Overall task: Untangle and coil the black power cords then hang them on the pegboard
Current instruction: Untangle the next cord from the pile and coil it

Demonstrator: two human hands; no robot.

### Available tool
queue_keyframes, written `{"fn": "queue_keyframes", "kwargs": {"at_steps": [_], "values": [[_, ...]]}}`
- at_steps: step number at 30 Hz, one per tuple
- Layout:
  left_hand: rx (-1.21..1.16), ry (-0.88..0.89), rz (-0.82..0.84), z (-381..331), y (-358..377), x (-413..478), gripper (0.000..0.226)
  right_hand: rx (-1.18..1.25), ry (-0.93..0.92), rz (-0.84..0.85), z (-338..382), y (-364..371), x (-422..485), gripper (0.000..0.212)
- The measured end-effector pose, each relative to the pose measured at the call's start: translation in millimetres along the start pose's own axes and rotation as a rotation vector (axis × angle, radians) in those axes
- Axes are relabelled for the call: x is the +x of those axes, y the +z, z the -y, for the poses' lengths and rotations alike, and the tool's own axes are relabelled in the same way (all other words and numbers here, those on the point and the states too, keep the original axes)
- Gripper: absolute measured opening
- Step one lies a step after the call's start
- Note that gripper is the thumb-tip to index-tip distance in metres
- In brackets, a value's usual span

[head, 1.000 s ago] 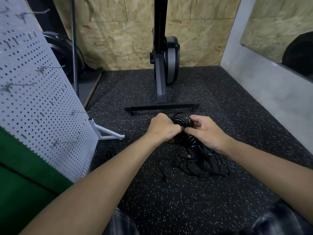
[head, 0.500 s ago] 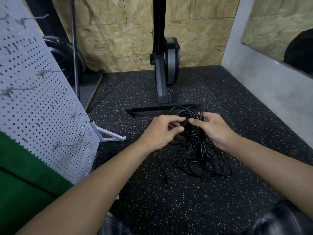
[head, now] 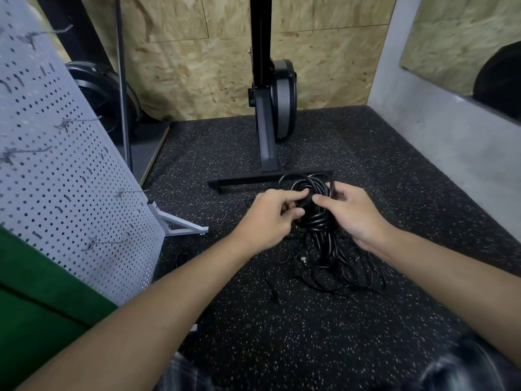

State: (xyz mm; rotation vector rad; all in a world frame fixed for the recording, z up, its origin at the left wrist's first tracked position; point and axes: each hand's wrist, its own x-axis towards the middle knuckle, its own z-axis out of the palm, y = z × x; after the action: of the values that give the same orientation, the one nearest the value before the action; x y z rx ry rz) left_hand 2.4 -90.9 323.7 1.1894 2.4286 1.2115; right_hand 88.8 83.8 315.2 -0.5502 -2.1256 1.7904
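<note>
L hand [head: 270, 215] & R hand [head: 352, 215] pinch tangled black cords [head: 318, 221] btwn them, rest on floor [head: 282, 334].

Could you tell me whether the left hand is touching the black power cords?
Touching: the head view shows the left hand pinching the black power cords.

Bare speckled floor [head: 282, 334] before the cord tangle [head: 332, 261]; pegboard [head: 70, 179] at left, machine's base bar [head: 242, 182] just behind.
</note>
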Motion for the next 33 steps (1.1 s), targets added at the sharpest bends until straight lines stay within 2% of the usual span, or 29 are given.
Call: {"fn": "queue_keyframes", "kwargs": {"at_steps": [8,12,15,20,24,26,30,33], "values": [[0.134,-0.059,0.015,-6,0,-1,0.04,-0.285,-0.134,0.035,6,-2,-6,0.016],[0.149,-0.081,-0.059,-8,-3,-3,0.033,-0.418,-0.225,0.001,9,2,-8,0.019],[0.111,-0.084,-0.102,-7,-5,-3,0.018,-0.485,-0.217,0.042,11,3,-11,0.019],[0.139,-0.125,-0.169,3,2,0,0.015,-0.483,-0.243,0.027,14,7,-11,0.035],[0.164,-0.194,-0.211,9,4,3,0.015,-0.575,-0.222,0.074,6,19,-10,0.022],[0.173,-0.2,-0.216,14,5,4,0.015,-0.607,-0.22,0.096,3,23,-9,0.023],[0.181,-0.118,-0.199,19,0,6,0.022,-0.541,-0.117,0.096,4,18,-1,0.024],[0.235,0.045,-0.213,22,-19,5,0.025,-0.518,-0.032,0.109,-2,10,6,0.026]]}}
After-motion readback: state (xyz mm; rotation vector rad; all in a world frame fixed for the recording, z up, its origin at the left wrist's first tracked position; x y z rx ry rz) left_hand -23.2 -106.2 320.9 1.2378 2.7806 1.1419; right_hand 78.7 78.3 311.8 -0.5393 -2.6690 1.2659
